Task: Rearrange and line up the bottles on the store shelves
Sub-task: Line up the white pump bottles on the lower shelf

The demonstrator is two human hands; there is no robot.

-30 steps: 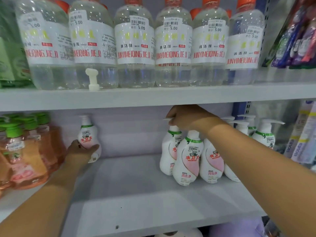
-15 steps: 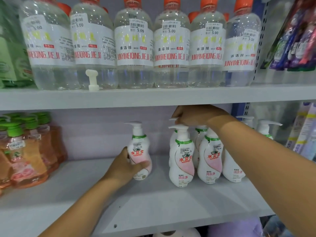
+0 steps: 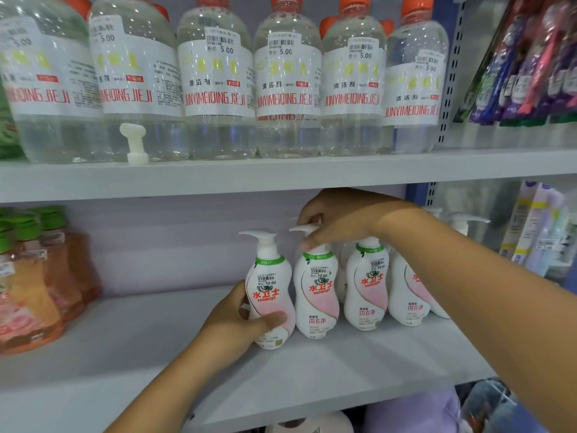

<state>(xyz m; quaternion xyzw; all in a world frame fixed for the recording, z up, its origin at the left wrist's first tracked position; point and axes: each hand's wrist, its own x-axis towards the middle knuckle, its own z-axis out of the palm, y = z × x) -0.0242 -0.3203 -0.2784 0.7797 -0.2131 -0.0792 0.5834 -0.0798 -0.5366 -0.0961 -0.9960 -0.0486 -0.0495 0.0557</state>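
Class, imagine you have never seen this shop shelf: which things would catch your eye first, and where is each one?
First, the two hands on the lower shelf: the left hand grips a white pump bottle at the left end of a row, while the right hand pinches the pump of the next bottle. Above stands a row of clear orange-capped bottles. Orange bottles with green caps sit far left.

Single head view, close, facing store shelf [image 3: 281, 178] straight on, tilted slightly down
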